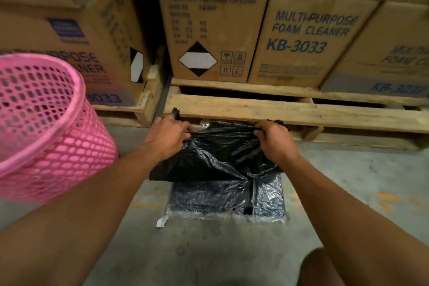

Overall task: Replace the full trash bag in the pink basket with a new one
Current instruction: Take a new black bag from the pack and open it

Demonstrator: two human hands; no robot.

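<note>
Both my hands, left [166, 138] and right [275, 140], grip a crumpled black plastic trash bag [222, 155]; at nine o'clock, the pink mesh plastic basket [46, 123] looks empty.

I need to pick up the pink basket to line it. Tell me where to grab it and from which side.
Grip the pink basket by its thick rolled rim on the near right edge, coming from the right with the left hand, which is nearest. The rim is solid and open at the top; the mesh wall below looks thin. Both hands are holding the black bag, so free one first.

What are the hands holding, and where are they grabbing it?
Both hands hold a black trash bag by its top edge: left hand at one end, right hand at the other.
</note>
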